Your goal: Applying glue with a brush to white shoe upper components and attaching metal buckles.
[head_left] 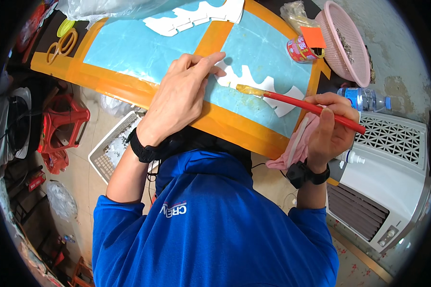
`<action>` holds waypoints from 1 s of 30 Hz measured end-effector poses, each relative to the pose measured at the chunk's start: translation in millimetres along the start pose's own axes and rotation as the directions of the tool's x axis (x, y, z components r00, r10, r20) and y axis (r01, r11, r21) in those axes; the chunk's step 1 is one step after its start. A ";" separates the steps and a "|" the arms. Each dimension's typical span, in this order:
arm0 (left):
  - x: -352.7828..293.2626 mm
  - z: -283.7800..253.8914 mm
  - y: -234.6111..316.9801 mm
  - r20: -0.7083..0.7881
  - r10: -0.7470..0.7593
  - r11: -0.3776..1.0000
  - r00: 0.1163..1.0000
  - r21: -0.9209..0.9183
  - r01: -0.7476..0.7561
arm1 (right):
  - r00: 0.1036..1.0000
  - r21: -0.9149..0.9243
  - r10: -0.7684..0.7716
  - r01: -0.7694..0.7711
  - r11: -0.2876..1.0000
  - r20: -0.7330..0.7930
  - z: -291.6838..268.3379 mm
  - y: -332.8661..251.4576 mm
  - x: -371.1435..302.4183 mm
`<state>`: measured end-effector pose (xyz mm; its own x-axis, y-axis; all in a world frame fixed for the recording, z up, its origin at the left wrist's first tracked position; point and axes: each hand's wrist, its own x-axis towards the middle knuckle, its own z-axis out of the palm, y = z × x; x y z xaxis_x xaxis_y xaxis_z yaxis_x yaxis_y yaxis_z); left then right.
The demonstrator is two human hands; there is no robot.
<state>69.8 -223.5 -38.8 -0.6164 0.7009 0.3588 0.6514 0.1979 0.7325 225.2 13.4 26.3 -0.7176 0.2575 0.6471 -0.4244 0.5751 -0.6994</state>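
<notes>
A large panel [143,52] with light blue fields and orange borders lies in front of me. On its right blue field sits a white wavy paper cutout [283,101]. My left hand [182,91] rests flat on the panel, its fingertips pressing the cutout's left end. My right hand [331,123] grips a red-handled brush [301,104] together with a pink cloth [297,143]. The brush's yellowish, glue-loaded bristles touch the cutout just right of my left fingers. Both wrists wear black bands.
Another white cutout [191,16] lies at the panel's far edge. A small can [300,49], a pink basket [347,40] and a water bottle [364,98] stand to the right, above a white appliance [392,167]. Scissors [62,44] lie far left. A white basket [112,146] and red stool [62,119] are on the floor.
</notes>
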 end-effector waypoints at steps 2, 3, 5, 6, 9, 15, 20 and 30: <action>0.2 -0.1 -0.5 0.001 0.009 1.000 1.000 0.007 -0.009 | 1.000 0.009 0.008 -0.007 1.000 -0.009 1.2 -0.3 1.5; 0.1 -0.1 -0.5 0.001 0.013 1.000 1.000 0.011 -0.013 | 1.000 0.016 0.017 -0.017 1.000 -0.019 2.5 -0.5 2.0; 0.3 0.2 -0.1 0.002 0.008 1.000 1.000 0.014 -0.008 | 0.999 0.039 0.017 -0.016 0.999 -0.040 7.0 -0.5 3.3; 0.2 0.6 -0.1 0.002 0.005 1.000 1.000 0.015 -0.005 | 0.999 0.053 0.008 -0.006 0.999 -0.051 10.6 -0.3 3.9; 0.3 0.9 0.5 -0.016 0.027 0.999 1.000 0.025 -0.027 | 0.999 0.017 -0.024 0.024 1.000 -0.028 11.6 2.6 3.4; 0.1 0.1 0.7 -0.010 0.019 1.000 1.000 0.014 -0.019 | 1.000 0.019 -0.012 0.011 1.000 0.027 2.1 -1.8 -1.9; 0.4 0.4 0.4 -0.005 0.023 1.000 1.000 0.018 -0.023 | 0.999 0.046 -0.042 0.043 0.998 -0.026 6.3 -3.5 -0.9; 0.2 -0.5 1.0 0.000 0.013 1.000 1.000 0.017 -0.013 | 0.976 0.071 -0.143 0.133 0.989 0.163 6.5 -9.8 -6.8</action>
<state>70.1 -223.5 -37.7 -0.6082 0.7032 0.3682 0.6668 0.2008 0.7177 230.7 1.0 26.8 -0.7301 0.0423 0.6820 -0.5541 0.5474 -0.6271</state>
